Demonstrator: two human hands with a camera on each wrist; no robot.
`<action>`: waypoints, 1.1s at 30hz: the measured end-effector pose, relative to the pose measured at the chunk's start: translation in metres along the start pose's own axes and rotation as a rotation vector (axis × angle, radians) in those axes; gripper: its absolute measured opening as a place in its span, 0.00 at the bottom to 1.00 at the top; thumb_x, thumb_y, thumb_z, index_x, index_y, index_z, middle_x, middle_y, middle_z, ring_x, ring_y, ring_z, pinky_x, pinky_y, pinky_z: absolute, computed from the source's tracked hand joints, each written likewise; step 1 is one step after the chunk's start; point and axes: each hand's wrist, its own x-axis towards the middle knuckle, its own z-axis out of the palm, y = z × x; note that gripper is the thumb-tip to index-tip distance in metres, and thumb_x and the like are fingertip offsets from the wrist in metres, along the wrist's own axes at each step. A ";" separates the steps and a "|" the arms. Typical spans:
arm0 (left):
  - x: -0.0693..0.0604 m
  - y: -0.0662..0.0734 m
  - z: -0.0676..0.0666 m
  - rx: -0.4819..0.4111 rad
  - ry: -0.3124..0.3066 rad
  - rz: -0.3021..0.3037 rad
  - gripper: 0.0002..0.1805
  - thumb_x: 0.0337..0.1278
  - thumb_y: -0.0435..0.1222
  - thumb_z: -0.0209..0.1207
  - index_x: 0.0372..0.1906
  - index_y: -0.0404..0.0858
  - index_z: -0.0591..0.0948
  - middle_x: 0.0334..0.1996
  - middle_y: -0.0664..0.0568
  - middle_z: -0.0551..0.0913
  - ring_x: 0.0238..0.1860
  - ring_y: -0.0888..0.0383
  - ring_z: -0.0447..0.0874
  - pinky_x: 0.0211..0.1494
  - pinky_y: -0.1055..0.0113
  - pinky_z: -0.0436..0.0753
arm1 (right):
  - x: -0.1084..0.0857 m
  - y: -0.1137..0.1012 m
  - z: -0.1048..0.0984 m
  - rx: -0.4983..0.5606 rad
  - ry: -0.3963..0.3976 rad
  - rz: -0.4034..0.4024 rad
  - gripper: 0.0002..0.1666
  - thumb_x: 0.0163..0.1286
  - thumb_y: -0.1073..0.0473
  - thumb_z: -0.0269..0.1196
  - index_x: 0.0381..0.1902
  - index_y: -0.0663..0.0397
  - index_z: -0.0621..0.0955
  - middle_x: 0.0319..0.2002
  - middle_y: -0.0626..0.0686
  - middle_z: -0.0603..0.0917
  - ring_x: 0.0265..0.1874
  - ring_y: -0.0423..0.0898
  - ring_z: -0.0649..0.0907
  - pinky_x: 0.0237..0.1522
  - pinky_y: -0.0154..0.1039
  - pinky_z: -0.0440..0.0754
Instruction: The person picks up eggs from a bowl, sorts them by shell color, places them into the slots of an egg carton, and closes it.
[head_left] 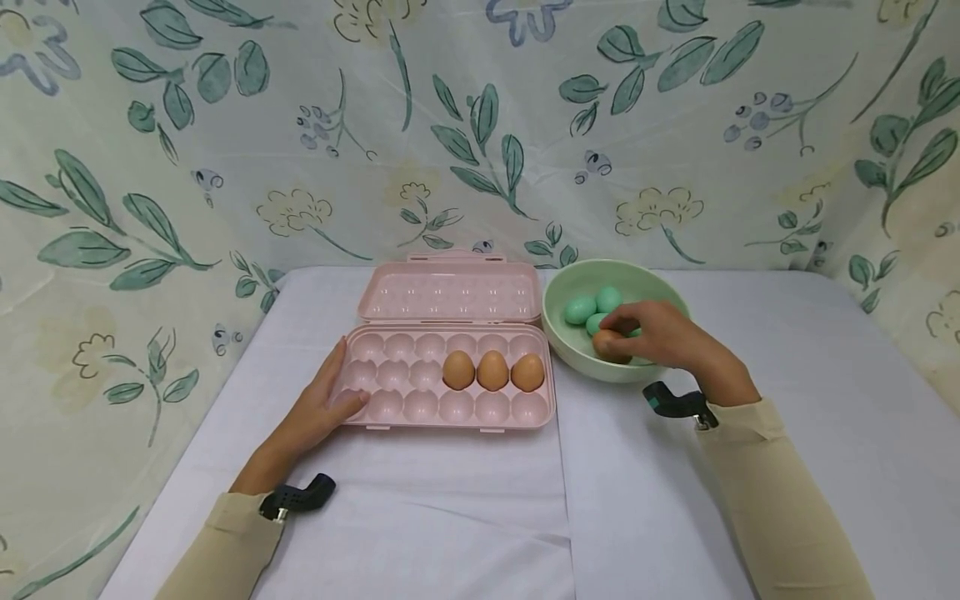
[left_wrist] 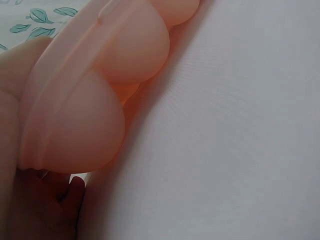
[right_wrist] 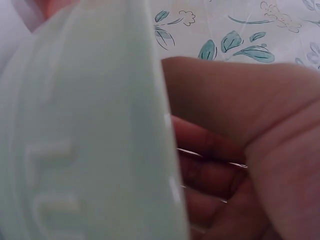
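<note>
A pink egg carton (head_left: pixel 450 425) lies with its lid folded back; three brown eggs (head_left: pixel 492 370) stand in the right half of its middle row. My left hand (head_left: pixel 307 417) grips the carton's left end, thumb over the front edge; the left wrist view shows the carton's rounded cups (left_wrist: pixel 85 125) beside the hand. Inside the green bowl (head_left: pixel 600 372), my right hand (head_left: pixel 660 333) holds a brown egg (head_left: pixel 609 348) between thumb and fingers. Several green eggs (head_left: pixel 580 309) lie around it. The bowl wall (right_wrist: pixel 100 125) hides the fingertips in the right wrist view.
The bowl stands right beside the carton, near the back edge of the white-covered table (head_left: pixel 465 517). Behind and to the left hangs a leaf-patterned cloth (head_left: pixel 390 175). The carton's lid (head_left: pixel 450 292) lies against the back.
</note>
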 end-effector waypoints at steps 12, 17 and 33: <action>0.000 -0.001 0.000 0.002 0.004 0.000 0.54 0.56 0.46 0.62 0.78 0.44 0.39 0.77 0.48 0.41 0.76 0.46 0.38 0.72 0.39 0.45 | 0.001 -0.009 -0.001 0.060 0.042 0.000 0.20 0.62 0.50 0.69 0.46 0.58 0.84 0.40 0.54 0.86 0.45 0.54 0.82 0.51 0.55 0.76; -0.001 0.000 0.000 0.003 0.000 -0.016 0.54 0.57 0.47 0.62 0.78 0.44 0.39 0.78 0.49 0.40 0.76 0.46 0.37 0.72 0.39 0.45 | 0.003 -0.007 0.002 0.081 0.081 -0.007 0.19 0.62 0.51 0.69 0.44 0.58 0.84 0.39 0.54 0.86 0.45 0.54 0.82 0.51 0.55 0.77; 0.000 -0.002 0.001 0.016 -0.002 -0.035 0.54 0.57 0.47 0.62 0.78 0.47 0.39 0.78 0.50 0.40 0.76 0.47 0.37 0.72 0.38 0.45 | 0.006 -0.015 0.007 0.147 0.093 -0.015 0.22 0.61 0.46 0.69 0.48 0.54 0.84 0.42 0.52 0.86 0.46 0.50 0.82 0.53 0.55 0.76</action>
